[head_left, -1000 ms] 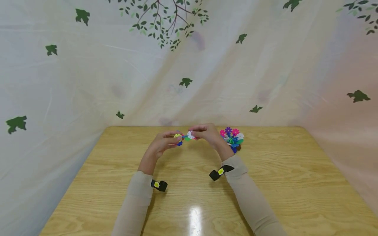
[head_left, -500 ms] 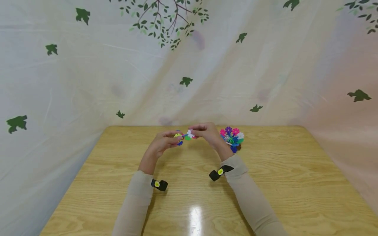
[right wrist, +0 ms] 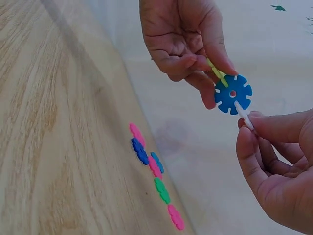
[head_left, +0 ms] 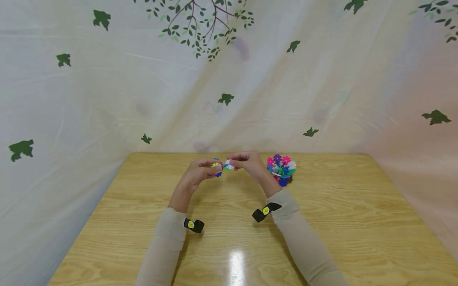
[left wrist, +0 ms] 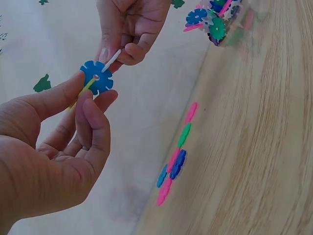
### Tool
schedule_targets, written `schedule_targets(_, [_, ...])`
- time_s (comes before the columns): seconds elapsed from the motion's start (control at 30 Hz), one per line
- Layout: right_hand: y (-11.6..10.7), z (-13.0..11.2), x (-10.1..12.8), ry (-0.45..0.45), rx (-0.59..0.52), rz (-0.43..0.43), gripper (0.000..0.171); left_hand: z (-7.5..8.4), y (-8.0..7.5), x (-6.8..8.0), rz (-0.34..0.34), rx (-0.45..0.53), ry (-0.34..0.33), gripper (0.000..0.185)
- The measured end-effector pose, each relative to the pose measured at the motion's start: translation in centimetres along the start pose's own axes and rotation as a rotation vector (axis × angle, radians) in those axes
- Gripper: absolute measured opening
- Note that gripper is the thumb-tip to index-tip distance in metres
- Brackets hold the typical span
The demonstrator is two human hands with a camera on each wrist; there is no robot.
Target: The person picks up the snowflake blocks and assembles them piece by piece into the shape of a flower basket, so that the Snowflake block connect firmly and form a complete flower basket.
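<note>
Blue disc [left wrist: 97, 78] pinched by your left hand [left wrist: 54, 156]: keep your right hand [left wrist: 129, 29] pinching the white piece [left wrist: 111, 60] square to its slot

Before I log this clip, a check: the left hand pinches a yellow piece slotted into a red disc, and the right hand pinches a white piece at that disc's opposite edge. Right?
Not quite: the disc is blue, not red, as both wrist views show. The rest holds: the left hand pinches the yellow piece, and the right hand pinches the white piece at the opposite edge.
</note>
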State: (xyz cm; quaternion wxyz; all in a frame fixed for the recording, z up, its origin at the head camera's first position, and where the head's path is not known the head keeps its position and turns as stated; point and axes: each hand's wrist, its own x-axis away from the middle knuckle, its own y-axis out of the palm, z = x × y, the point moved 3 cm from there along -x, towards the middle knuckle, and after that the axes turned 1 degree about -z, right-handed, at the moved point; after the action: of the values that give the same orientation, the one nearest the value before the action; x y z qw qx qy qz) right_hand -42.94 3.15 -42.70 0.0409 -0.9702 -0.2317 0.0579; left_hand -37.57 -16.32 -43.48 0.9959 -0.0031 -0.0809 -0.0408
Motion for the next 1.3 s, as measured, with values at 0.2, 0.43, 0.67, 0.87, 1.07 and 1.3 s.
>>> schedule_targets(0.2, [0.0, -0.3, -0.1, -0.009, -0.044, 0.027, 0.025, 0.3, 0.0, -0.1, -0.006, 0.02, 0.013, 0.043])
schedule_targets(0.43, [0.3, -0.2, -0.3, -0.03, -0.065, 0.013, 0.025, 0.6, 0.0, 0.0, -0.107, 0.048, 0.023, 0.041])
schedule_targets(0.67, [1.2, 0.1, -0.5, -0.048, -0.01, -0.011, 0.024, 0.2, 0.7, -0.1, -0.168, 0.014, 0.028, 0.043])
schedule_targets(0.87, [0.8, -0.2, -1.1, -0.016, 0.143, 0.023, 0.029, 0.1, 0.1, -0.1, -0.084, 0.035, 0.024, 0.04])
schedule_targets(1.07, [0.0, 0.5, -2.2, 0.021, 0.412, -0.036, 0.029, 0.5, -0.6, 0.0, 0.005, 0.105, 0.017, 0.037])
schedule_targets(1.3, [-1.1, 2.9, -3.6, 0.103, 0.584, -0.064, 0.038, 0.5, -0.7, 0.1, 0.044, 0.145, 0.015, 0.03])
